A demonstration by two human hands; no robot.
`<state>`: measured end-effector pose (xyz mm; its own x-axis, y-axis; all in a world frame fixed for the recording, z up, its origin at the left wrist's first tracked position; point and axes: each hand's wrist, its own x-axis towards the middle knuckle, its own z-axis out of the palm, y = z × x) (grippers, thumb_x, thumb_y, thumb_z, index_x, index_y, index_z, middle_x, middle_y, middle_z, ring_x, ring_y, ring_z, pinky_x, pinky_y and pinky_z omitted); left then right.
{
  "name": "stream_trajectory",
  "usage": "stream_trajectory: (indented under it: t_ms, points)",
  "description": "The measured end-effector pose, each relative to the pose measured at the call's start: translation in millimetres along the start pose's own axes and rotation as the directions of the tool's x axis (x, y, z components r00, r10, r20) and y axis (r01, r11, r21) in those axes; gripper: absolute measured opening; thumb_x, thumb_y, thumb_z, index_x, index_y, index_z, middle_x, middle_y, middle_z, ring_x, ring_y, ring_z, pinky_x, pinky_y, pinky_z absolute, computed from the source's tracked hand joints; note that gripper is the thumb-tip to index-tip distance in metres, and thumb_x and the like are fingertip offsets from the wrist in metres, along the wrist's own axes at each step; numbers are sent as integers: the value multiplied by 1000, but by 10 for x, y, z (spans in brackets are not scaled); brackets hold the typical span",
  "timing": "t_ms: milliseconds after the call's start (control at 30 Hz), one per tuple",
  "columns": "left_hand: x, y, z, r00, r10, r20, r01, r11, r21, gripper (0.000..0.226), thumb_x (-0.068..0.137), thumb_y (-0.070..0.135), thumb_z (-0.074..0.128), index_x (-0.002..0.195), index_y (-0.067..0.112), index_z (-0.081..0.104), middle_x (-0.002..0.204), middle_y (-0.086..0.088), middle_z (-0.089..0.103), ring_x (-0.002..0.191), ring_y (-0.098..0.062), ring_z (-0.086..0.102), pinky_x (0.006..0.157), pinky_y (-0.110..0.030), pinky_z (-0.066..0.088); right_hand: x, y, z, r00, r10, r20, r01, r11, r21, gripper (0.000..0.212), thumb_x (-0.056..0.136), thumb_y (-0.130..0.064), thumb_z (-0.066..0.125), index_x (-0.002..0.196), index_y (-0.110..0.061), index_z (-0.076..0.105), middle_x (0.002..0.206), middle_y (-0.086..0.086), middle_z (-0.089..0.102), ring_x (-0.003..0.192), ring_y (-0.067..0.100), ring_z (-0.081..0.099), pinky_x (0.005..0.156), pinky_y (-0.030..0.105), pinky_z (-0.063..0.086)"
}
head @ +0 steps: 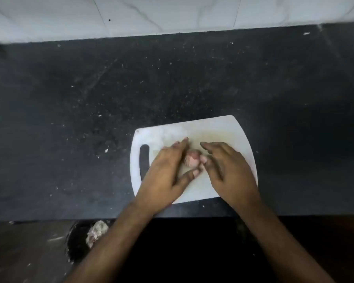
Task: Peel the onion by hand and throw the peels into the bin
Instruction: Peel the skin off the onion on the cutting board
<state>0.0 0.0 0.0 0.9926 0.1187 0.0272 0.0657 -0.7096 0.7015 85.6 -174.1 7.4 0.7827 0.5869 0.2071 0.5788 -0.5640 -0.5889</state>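
Pinching onion (193, 158) between thumbs, left hand (168, 172) curled against its left side, right hand (226, 170) touching its right with fingers spread and relaxed; full grip of left fingers cannot be told; onion resting mid white cutting board (229, 131); board on dark speckled counter (90, 99); peels (96, 231) in black bin (78, 237) below counter edge, left.
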Motion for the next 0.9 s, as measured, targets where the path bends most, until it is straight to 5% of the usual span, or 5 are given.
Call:
stream_trajectory:
  t_ms: [100, 267, 533, 733, 900]
  points:
    - [29, -38, 26, 990, -110, -84, 89, 972, -218, 75, 93, 47, 73, 158, 22, 45, 146, 13, 60, 136, -6, 53, 114, -17, 38, 25, -31, 91, 997, 46, -68, -32, 981, 192, 30, 103, -24, 56, 131, -16, 64, 121, -5, 68, 112, 12, 64, 96, 35, 53]
    - [57, -95, -2, 994, -27, -110, 10, 988, -152, 53, 93, 36, 80, 141, 21, 63, 132, 10, 68, 125, -9, 59, 107, -17, 44, -17, -3, 204, 998, -32, -62, 43, 982, 186, 30, 103, -27, 57, 130, -16, 64, 120, -5, 68, 110, 14, 63, 98, 38, 51]
    - [-13, -155, 48, 989, 20, -148, -46, 984, -171, 41, 95, 29, 79, 134, 22, 68, 127, 8, 71, 124, -12, 63, 111, -40, 50, -80, -24, 206, 995, 12, -101, 7, 983, 183, 26, 104, -26, 54, 126, -21, 68, 119, -11, 69, 107, 3, 62, 93, 21, 51]
    - [-112, -146, 39, 989, 20, -146, -57, 964, -259, 29, 102, 30, 69, 131, 23, 65, 125, 11, 73, 120, -6, 66, 106, -29, 51, -118, -61, 186, 989, 9, -145, 19, 981, 192, 24, 103, -18, 54, 119, -21, 71, 108, -11, 73, 96, 4, 66, 91, 26, 55]
    - [-120, -126, 31, 983, -7, -181, -55, 942, -332, 32, 108, 41, 56, 135, 25, 63, 124, 11, 74, 118, 1, 67, 102, -19, 51, -127, -81, 166, 995, 22, -101, 2, 973, 230, 24, 101, -35, 59, 121, -28, 69, 100, -15, 74, 94, 1, 67, 88, 26, 56]
